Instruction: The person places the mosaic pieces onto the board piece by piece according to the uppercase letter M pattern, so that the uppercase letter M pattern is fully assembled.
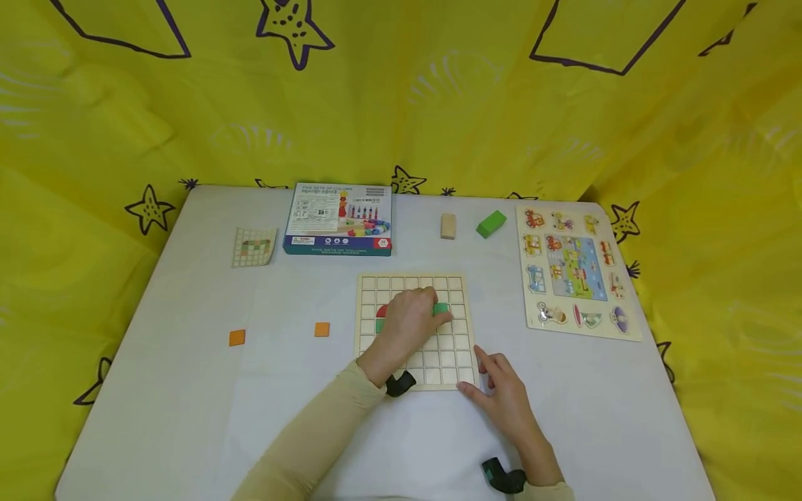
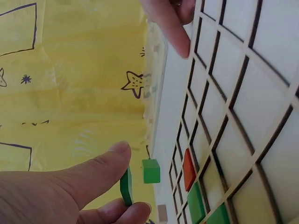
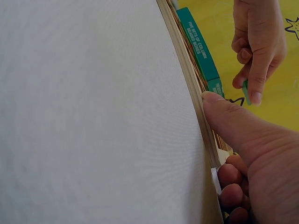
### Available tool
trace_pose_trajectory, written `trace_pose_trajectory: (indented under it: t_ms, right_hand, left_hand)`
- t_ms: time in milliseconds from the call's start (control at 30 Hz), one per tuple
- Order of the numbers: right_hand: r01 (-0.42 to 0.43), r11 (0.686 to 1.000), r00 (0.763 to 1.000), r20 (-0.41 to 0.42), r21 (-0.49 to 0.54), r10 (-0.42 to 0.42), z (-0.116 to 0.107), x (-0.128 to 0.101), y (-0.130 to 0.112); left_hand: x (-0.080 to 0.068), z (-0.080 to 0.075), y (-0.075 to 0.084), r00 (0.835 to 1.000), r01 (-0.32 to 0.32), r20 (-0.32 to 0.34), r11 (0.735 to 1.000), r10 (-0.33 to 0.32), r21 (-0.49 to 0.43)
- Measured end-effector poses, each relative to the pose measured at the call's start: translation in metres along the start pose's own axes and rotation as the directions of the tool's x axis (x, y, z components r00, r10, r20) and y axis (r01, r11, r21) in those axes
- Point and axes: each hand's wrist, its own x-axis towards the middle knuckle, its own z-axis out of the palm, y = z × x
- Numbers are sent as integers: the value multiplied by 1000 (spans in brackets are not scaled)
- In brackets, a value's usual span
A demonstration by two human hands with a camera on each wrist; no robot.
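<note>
A wooden grid board (image 1: pixel 438 362) lies in the middle of the white table. My left hand (image 1: pixel 432 313) hovers over its upper rows and pinches a thin green tile (image 1: pixel 441 308) between thumb and finger; the left wrist view shows that tile (image 2: pixel 126 186) held on edge, off the board. In the cells sit a red tile (image 2: pixel 188 169) and two green tiles (image 2: pixel 196 203). My right hand (image 1: pixel 476 379) grips the board's near right corner. Its thumb (image 3: pixel 224 116) lies along the board's edge (image 3: pixel 184 65) and its fingers curl at the corner.
At the back stand a teal toy box (image 1: pixel 338 219), a pattern card (image 1: pixel 253 247), a beige block (image 1: pixel 447 226) and a green block (image 1: pixel 491 224). A vehicle peg puzzle (image 1: pixel 579 275) lies on the right. Two orange tiles (image 1: pixel 237 338) (image 1: pixel 322 330) lie on the left.
</note>
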Motion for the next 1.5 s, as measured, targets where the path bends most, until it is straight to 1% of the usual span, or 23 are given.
trace_pose_trajectory:
  t_ms: [200, 400, 633, 833, 1033, 1300, 1500]
  right_hand:
    - [8, 1000, 1000, -4, -11, -8, 0, 1, 0]
    - [10, 1000, 1000, -7, -11, -10, 0, 2, 2]
    - [8, 1000, 1000, -12, 0, -8, 0, 2, 3]
    - [11, 1000, 1000, -11, 1, -11, -1, 2, 2]
    - [16, 1000, 1000, -16, 0, -16, -1, 2, 1]
    - [11, 1000, 1000, -18, 6, -11, 0, 2, 2]
    - [4, 1000, 1000, -10, 5, -4, 0, 2, 3]
  left_hand:
    - [0, 9, 4, 999, 19, 31, 999, -20, 33]
    - [0, 18, 7, 999, -8, 50, 999, 6, 46]
    - [-2, 25, 7, 998, -19, 64, 997, 14, 77]
    - [-4, 29, 5, 997, -43, 71, 993, 35, 112]
    - [-4, 32, 3, 996, -41, 89, 992, 30, 122]
    - [-4, 35, 2, 996, -60, 72, 987, 50, 151]
    - [-3, 38, 1, 996, -56, 73, 985, 44, 165]
